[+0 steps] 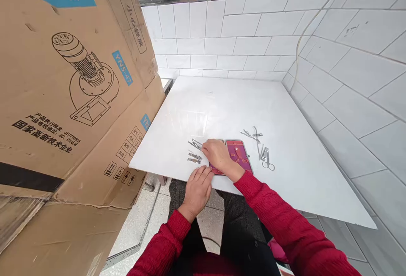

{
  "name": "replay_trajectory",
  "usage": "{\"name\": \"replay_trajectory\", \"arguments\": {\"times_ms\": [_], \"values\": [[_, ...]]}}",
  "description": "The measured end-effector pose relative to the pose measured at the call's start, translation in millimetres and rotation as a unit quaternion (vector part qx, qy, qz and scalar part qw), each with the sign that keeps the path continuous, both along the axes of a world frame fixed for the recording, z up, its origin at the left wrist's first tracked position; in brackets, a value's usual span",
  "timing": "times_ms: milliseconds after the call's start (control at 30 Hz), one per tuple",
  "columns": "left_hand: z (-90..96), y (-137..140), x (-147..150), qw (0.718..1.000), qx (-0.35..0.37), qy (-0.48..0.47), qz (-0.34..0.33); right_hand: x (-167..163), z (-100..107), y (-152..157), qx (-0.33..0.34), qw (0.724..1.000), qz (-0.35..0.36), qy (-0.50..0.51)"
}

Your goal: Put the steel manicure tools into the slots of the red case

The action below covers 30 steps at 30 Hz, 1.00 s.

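Covering part of the case (240,154): right hand (218,154), its grip unclear;
left hand (197,186) unclenched at the near edge; box (95,98) reads “小心轻放”, “国家高新技术企业”, “JB/T10963”.

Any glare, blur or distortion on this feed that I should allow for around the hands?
Head view: pale reflections on the white table, beyond the hands; head view: right hand and left hand show no obvious motion blur; head view: small metal tools lack fine detail; head view: wide-angle distortion, with the carton looming large and slanted.
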<state>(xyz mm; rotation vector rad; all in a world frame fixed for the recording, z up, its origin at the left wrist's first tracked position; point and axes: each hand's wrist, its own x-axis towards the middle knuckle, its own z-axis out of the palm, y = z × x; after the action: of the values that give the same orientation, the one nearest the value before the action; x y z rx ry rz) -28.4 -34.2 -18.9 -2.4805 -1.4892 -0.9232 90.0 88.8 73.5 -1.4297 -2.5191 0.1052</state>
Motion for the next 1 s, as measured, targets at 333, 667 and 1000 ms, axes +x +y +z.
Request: {"name": "replay_trajectory", "arguments": {"times_ms": [333, 667, 1000], "values": [[-0.5, -4, 0, 0.999, -0.042, 0.012, 0.007, 72, -74, -98, 0.141, 0.946, 0.047, 0.287], [4.5, -3, 2, 1.000, -0.031, 0.003, -0.001, 74, -83, -107, 0.118, 0.955, 0.015, 0.272], [-3.6, 2, 1, 1.000, 0.009, 0.002, 0.005, -9, -1, -18, -0.046, 0.998, 0.026, -0.022]]}}
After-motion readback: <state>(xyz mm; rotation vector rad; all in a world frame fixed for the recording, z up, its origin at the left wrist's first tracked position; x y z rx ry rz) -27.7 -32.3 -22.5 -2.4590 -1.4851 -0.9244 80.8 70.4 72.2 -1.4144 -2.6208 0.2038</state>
